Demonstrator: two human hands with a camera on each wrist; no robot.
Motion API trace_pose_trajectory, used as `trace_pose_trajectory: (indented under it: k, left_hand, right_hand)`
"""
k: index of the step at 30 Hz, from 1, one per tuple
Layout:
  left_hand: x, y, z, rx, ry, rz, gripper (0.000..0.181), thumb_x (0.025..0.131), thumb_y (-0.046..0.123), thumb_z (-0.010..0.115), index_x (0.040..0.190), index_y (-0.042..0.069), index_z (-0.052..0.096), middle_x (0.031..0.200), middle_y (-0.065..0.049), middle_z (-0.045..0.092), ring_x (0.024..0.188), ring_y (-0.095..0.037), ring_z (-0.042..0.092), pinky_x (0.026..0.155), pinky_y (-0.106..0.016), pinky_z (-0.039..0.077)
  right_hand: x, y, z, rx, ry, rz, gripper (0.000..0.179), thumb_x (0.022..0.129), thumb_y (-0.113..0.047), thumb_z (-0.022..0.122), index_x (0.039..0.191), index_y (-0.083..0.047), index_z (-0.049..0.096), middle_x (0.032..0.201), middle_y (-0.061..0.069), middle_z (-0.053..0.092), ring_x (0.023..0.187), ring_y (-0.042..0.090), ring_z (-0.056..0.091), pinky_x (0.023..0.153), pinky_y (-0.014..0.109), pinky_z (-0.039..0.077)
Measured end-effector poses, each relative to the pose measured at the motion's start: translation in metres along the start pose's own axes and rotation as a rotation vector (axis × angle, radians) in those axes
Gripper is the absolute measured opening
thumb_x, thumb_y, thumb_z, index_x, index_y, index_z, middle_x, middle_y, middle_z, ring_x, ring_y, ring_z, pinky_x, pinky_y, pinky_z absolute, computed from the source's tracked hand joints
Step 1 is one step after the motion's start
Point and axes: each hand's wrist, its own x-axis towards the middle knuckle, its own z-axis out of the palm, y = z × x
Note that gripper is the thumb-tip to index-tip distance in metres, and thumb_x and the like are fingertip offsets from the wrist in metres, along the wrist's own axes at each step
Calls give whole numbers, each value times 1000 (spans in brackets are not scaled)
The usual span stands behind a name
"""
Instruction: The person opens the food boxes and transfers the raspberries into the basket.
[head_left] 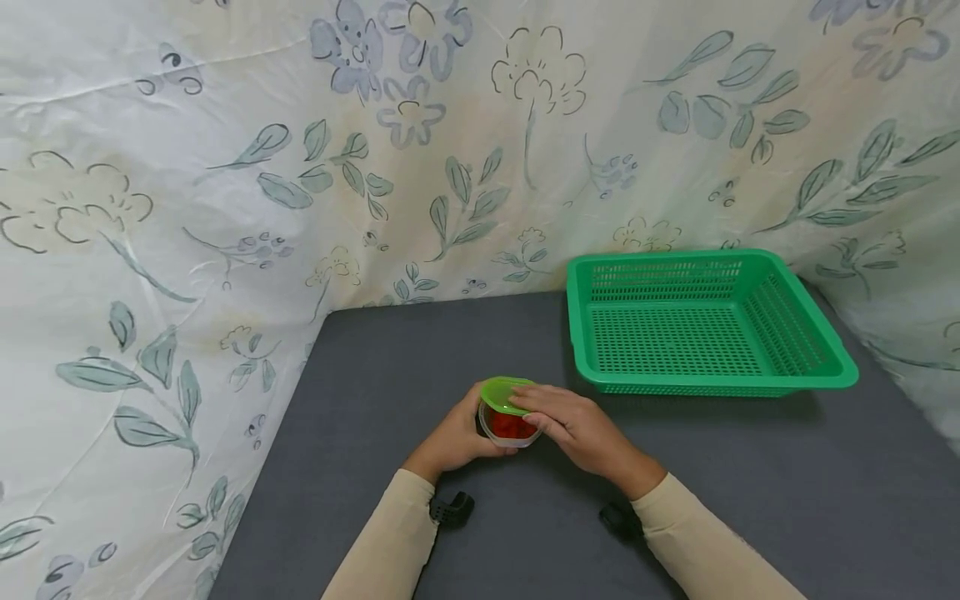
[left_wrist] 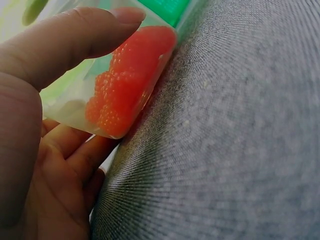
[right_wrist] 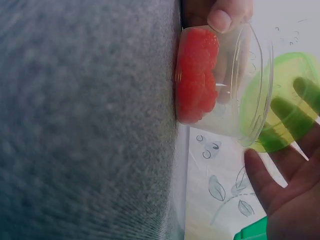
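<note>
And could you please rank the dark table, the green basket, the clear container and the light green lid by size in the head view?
1. Dark table
2. Green basket
3. Clear container and light green lid: too alike and overlapping to rank.

Plain beige cloth sleeves (head_left: 384, 542) end in smooth cuffs (head_left: 415, 485). Small black devices (head_left: 453, 510) show beside both, the left one curved.
</note>
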Motion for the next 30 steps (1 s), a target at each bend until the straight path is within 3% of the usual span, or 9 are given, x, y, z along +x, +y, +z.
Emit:
trace_pose_trajectory:
  k: [9,19,24,30]
  left_hand:
    - [1,2,0,33,16,-10,101,83,16,99,163,23,39,157,4,52,140,-20,52,116,-49,41]
    - [2,0,1,48,35,-19,98,80,16,101,159,22,44,153,7,56,139,-17,53,117,-49,39]
    - [1,1,2,56,42,-26,97,80,18,101,159,23,44,151,9,57,139,-15,52,119,-48,37]
    - [1,0,2,50,42,-17,97,80,17,101,158,22,44,150,9,59,139,-15,52,120,-48,36]
  right_hand:
    - [-1,1,2,25,191,98,36,112,-7,60,147,-9,69,143,6,69,125,24,69,95,52,58]
    - [-1,1,4,113,274,237,32,116,-13,54,144,-6,69,135,9,73,122,27,69,97,54,56]
    - [-2,5,7,207,303,348,34,118,-19,53,143,-2,68,129,15,72,117,31,69,97,57,56]
    - [-2,10,10,467,312,428,42,120,-19,46,151,7,56,140,27,63,127,41,66,105,53,51]
